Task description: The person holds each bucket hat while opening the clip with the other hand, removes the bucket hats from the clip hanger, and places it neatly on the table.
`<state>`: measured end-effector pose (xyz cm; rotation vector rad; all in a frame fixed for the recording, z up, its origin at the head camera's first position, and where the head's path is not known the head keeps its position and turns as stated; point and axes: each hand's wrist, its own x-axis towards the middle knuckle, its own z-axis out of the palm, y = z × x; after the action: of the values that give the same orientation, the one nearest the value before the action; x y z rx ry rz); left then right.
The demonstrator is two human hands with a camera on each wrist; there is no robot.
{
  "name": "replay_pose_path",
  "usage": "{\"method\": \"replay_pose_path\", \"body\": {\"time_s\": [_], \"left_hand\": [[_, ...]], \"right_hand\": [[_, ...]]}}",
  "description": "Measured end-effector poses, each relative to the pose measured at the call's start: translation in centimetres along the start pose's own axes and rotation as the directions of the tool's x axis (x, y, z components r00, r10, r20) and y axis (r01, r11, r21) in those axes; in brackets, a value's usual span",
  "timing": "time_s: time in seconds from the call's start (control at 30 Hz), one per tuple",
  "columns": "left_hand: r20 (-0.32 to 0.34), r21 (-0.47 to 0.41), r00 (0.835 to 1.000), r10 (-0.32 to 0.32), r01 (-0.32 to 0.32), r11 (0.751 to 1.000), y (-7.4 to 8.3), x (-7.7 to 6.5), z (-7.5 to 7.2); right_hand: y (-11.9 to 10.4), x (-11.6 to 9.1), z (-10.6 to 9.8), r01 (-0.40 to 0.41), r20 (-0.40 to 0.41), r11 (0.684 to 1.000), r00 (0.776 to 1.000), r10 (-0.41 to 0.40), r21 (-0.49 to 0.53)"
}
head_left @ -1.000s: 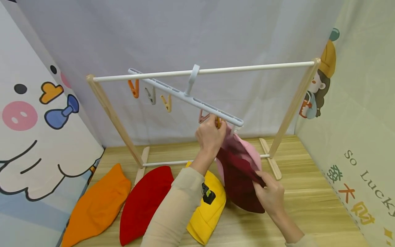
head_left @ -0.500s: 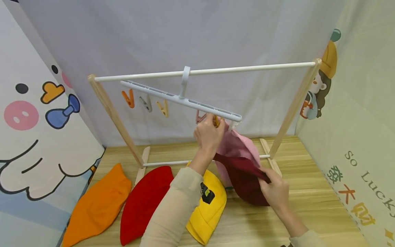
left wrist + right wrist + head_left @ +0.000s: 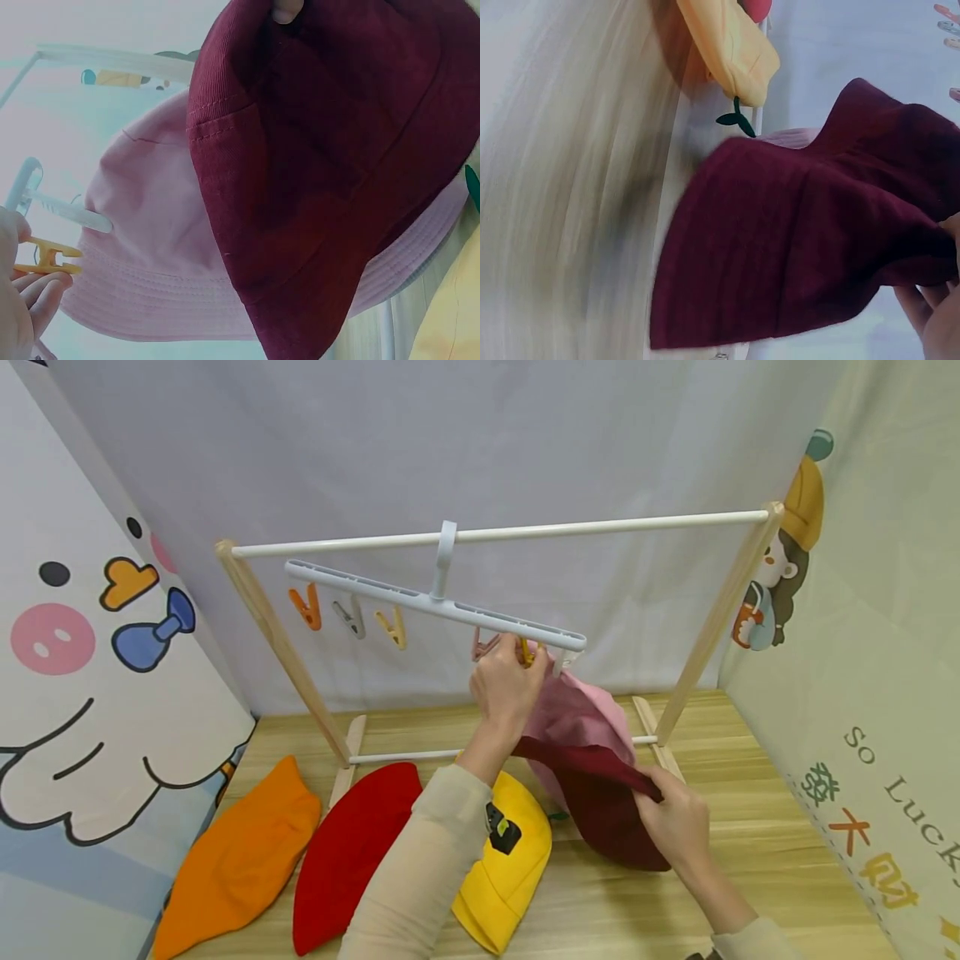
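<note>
My left hand point(image 3: 506, 685) pinches a yellow clothespin point(image 3: 52, 256) below the right part of the light blue hanger point(image 3: 438, 603). In the left wrist view the clothespin's tips point at the pink bucket hat point(image 3: 154, 180), which hangs from a white clothespin point(image 3: 71, 210). My right hand point(image 3: 677, 818) grips the edge of a dark red bucket hat point(image 3: 600, 797) and holds it in front of the pink one. The dark red hat hangs tilted, partly covering the pink hat. Orange point(image 3: 306, 607), grey point(image 3: 349, 617), cream point(image 3: 392, 628) and dusty pink point(image 3: 481, 647) clothespins hang along the hanger.
The hanger hooks over the white bar point(image 3: 600, 528) of a wooden-legged rack point(image 3: 281, 652). On the wooden table point(image 3: 750, 852) lie an orange hat point(image 3: 240, 864), a red hat point(image 3: 356, 860) and a yellow hat point(image 3: 513, 868) with a green stem. Printed cloth stands at both sides.
The hanger has swung round, its left end coming nearer and lower. My right hand has moved a little right with the dark red hat, its edge spreading wider. My left hand keeps the yellow clothespin.
</note>
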<state>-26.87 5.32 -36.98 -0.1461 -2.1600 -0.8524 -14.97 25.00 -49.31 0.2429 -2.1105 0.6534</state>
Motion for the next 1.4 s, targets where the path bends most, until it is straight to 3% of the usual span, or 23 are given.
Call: {"method": "replay_pose_path", "body": {"time_s": [0.17, 0.3, 0.37, 0.53, 0.8, 0.87, 1.03, 1.17, 1.23, 1.4], "left_hand": [[0.01, 0.0, 1.0, -0.007, 0.007, 1.0, 0.1, 0.0, -0.1], [0.001, -0.004, 1.0, -0.01, 0.01, 1.0, 0.3, 0.2, -0.1], [-0.004, -0.011, 1.0, -0.012, 0.012, 1.0, 0.3, 0.2, 0.0], [-0.014, -0.028, 1.0, -0.018, 0.017, 0.999, 0.4, 0.3, 0.0], [-0.028, -0.033, 0.999, -0.019, 0.018, 0.999, 0.5, 0.2, 0.0], [-0.033, -0.032, 0.999, -0.017, 0.016, 0.999, 0.4, 0.2, 0.0], [-0.027, -0.029, 1.0, -0.011, 0.011, 1.0, 0.4, 0.2, 0.0], [-0.013, -0.038, 1.0, -0.005, 0.004, 0.999, 0.4, 0.1, -0.1], [-0.012, -0.041, 1.0, -0.004, 0.003, 0.999, 0.4, 0.1, -0.2], [-0.013, -0.043, 1.0, -0.01, 0.009, 0.999, 0.4, 0.1, -0.3]], "right_hand": [[-0.2, 0.1, -0.2, -0.051, 0.037, 0.999, 0.998, 0.052, -0.007], [-0.4, 0.0, -0.4, -0.203, 0.106, 0.979, 0.974, 0.2, 0.014], [-0.5, 0.0, -0.4, -0.3, 0.157, 0.954, 0.943, 0.292, 0.026], [-0.3, -0.2, -0.6, -0.496, 0.279, 0.868, 0.837, 0.47, 0.025], [0.0, -0.7, -0.7, -0.718, 0.447, 0.693, 0.644, 0.621, 0.071], [0.1, -0.8, -0.7, -0.75, 0.468, 0.658, 0.607, 0.642, 0.07], [0.3, -1.2, -0.7, -0.795, 0.51, 0.603, 0.545, 0.666, 0.063], [0.5, -1.5, -0.9, -0.834, 0.569, 0.548, 0.482, 0.666, 0.066], [0.7, -1.7, -0.9, -0.843, 0.587, 0.535, 0.466, 0.662, 0.066], [1.2, -2.1, -0.8, -0.85, 0.599, 0.523, 0.45, 0.662, 0.061]]}}
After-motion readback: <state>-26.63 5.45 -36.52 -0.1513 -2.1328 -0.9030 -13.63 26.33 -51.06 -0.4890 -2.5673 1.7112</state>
